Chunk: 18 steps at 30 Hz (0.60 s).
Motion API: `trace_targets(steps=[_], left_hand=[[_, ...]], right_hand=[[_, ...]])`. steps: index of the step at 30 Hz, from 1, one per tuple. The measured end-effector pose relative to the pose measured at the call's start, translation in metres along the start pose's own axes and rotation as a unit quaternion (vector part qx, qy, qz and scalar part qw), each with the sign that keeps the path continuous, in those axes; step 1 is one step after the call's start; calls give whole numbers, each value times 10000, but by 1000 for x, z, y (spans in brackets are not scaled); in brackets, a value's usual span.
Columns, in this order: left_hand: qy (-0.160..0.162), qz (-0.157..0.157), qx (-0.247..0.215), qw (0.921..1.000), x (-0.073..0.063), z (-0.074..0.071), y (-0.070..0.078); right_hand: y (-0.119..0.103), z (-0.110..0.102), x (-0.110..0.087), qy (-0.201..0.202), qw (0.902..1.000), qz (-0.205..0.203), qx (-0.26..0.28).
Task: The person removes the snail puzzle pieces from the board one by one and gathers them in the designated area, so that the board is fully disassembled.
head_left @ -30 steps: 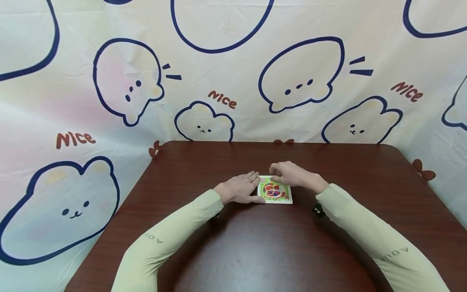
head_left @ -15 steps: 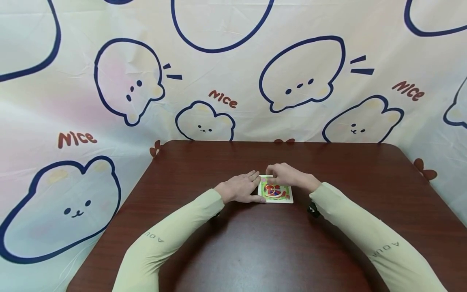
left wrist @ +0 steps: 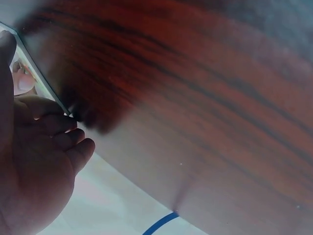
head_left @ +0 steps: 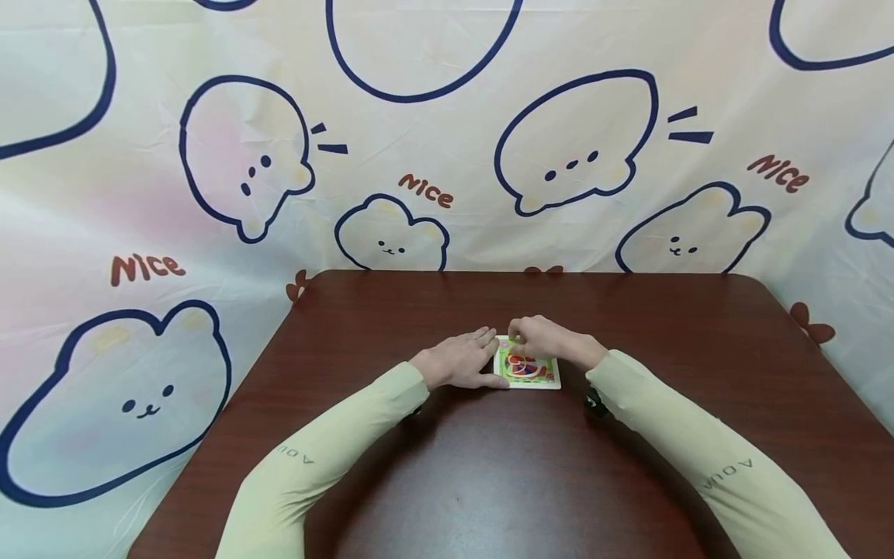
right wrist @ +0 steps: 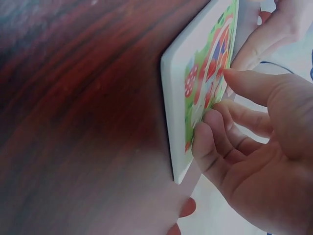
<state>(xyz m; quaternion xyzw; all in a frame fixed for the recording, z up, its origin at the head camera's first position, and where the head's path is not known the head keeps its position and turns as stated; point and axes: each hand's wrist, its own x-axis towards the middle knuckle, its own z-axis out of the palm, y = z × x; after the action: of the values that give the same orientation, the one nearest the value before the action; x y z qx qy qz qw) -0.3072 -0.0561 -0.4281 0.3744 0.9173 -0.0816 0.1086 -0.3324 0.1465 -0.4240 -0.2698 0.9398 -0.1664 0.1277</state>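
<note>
A flat square puzzle board [head_left: 534, 374] with a white border and a colourful picture on a green ground lies on the table. My left hand [head_left: 457, 361] rests along its left side, fingers extended and thumb on the near left corner. Over the board's far part is my right hand [head_left: 548, 339], its fingers bent downward. In the right wrist view, the right hand [right wrist: 266, 142] touches the picture with its fingertips; a gap separates thumb and index finger, and nothing shows between them. Part of the picture is hidden beneath the fingers.
The dark brown wooden table [head_left: 447, 481] extends around the board on every side. A pale cloth backdrop [head_left: 475, 155] with blue-outlined cartoon bears hangs behind the table and along both sides.
My right hand has shifted slightly left over the board, and its forearm has moved left too. The left hand and the board have stayed in place.
</note>
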Motion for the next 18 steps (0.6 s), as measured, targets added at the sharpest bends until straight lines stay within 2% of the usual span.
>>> trace_targets(steps=[5,18], left_hand=[[61,58,1,10000,1,2,0],[29,31,55,10000,1,-1,-1]], right_hand=[[-1,1,-2,-94,9999,113,61],[-2,3,-2,59,10000,-22,26]])
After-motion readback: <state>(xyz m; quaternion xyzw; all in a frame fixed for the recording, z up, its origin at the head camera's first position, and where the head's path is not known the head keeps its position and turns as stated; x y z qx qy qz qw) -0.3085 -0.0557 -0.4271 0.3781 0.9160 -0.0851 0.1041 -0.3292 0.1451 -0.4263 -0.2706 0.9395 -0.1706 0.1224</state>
